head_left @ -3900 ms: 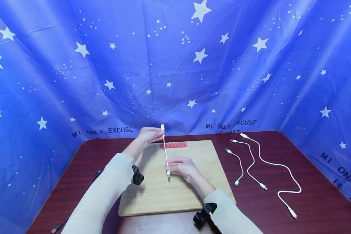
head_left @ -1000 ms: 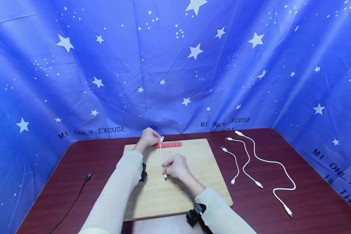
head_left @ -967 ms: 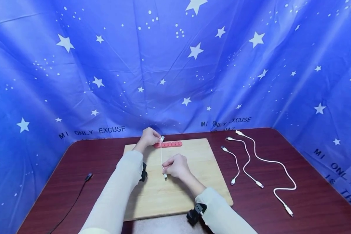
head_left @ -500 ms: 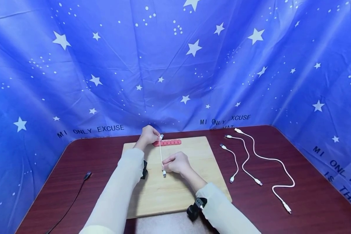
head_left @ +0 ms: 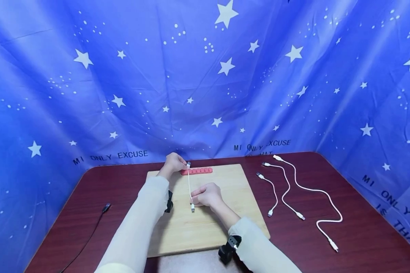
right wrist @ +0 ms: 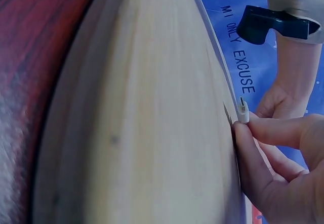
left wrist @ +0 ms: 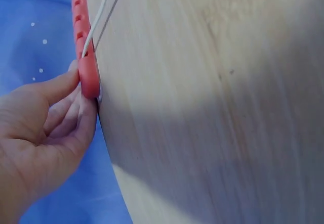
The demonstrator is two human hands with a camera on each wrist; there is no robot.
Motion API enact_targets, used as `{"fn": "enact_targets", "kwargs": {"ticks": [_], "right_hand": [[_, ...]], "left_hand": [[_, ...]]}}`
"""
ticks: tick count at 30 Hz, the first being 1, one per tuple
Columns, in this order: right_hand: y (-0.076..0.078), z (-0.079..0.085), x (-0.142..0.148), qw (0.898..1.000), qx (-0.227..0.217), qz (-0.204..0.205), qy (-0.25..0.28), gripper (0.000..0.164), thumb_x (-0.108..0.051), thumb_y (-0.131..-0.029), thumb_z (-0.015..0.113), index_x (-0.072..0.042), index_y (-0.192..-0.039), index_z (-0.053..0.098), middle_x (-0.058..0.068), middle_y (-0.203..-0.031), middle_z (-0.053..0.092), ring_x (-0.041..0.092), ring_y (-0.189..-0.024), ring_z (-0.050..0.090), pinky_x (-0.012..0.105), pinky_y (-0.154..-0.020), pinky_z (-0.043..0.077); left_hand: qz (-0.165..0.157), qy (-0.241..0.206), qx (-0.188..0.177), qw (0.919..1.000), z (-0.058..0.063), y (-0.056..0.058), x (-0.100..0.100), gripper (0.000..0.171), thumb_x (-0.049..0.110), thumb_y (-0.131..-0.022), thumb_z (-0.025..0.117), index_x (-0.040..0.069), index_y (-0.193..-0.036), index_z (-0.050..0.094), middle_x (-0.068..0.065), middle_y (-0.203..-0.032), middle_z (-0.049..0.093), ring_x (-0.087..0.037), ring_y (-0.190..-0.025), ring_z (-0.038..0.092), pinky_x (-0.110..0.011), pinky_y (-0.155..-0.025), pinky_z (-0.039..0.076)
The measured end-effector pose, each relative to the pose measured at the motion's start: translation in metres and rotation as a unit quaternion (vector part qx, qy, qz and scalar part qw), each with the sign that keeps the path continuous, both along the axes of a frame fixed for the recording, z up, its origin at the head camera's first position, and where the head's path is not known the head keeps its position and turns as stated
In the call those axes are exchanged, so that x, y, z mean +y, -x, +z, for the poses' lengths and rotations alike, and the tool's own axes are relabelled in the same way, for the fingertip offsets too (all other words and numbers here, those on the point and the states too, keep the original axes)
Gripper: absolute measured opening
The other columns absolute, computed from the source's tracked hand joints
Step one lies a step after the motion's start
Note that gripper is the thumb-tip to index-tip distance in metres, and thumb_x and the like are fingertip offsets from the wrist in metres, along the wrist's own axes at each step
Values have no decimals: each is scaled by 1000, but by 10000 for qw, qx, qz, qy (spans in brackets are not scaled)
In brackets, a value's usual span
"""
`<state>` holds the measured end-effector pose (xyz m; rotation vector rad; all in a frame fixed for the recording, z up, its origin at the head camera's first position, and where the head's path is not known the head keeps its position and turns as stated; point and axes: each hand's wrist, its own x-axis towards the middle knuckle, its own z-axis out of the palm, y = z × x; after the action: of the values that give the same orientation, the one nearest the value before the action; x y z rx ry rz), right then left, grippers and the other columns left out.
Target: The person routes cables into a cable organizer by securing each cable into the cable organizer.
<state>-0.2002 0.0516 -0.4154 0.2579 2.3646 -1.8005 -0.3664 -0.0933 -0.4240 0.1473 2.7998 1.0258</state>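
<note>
Pinching a thin white cable with pale plugs [head_left: 189,182] at both ends, the left hand [head_left: 174,163] and right hand [head_left: 209,194] hold it over a pale square wooden board [head_left: 208,223]. The left thumb and fingers are drawn together beside the far plug, at the left end of a slotted red strip [head_left: 201,171] lying along the board's far edge; in the left wrist view the strip partly hides the fingertips. The cable reaches the strip near that end, though whether it sits in a slot I cannot tell. The right thumb and forefinger close on the near end, its plug poking out past them, just above the board. Both arms wear cream sleeves with black wrist cameras. Right of the board, on the dark red wooden table [head_left: 365,239], lie a short white cable [head_left: 276,195], a medium-length white cable [head_left: 289,185] and a long, wavy white cable [head_left: 314,190]. Left of it lies a thin black cable [head_left: 94,230]. Behind hangs a blue star-printed curtain [head_left: 143,68].
</note>
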Motion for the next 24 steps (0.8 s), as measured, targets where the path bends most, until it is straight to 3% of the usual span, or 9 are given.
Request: {"fn": "enact_targets", "kwargs": {"ticks": [4,5,9,16,24], "right_hand": [[-2,1,0,9995,-163,89,240,15,4,-76,75,8,-91,74,21,-82,74,11,-60,70,27,-61,62],[-3,2,1,9993,-204,149,293,15,2,-78,74,8,-92,73,22,-84,74,12,-62,70,28,-62,62],[-4,5,7,9986,-244,441,186,19,-6,-83,72,8,-96,72,22,-88,74,15,-66,71,29,-64,63],[-7,5,17,9974,-246,662,112,24,-10,-85,70,7,-103,70,24,-95,73,19,-72,73,31,-68,63],[-8,7,20,9979,-179,581,220,26,-9,-85,70,5,-107,68,22,-98,73,23,-78,73,33,-73,63]], "left_hand": [[118,-38,84,9999,7,-11,-2,28,26,-69,86,7,-86,76,-9,-92,74,-22,-94,64,-33,-95,53],[228,11,-52,9997,19,-23,-1,28,20,-71,84,4,-93,75,-12,-100,74,-26,-101,63,-38,-101,50],[267,-299,242,9989,32,-42,-12,32,13,-76,79,-2,-104,71,-17,-104,73,-30,-101,66,-40,-99,52],[321,-592,254,9974,34,-55,-48,38,14,-82,74,-4,-114,65,-21,-108,71,-31,-98,69,-40,-97,53],[15,-64,399,9992,34,-68,-98,41,18,-85,70,-5,-118,63,-21,-115,69,-36,-109,64,-44,-100,51]]}}
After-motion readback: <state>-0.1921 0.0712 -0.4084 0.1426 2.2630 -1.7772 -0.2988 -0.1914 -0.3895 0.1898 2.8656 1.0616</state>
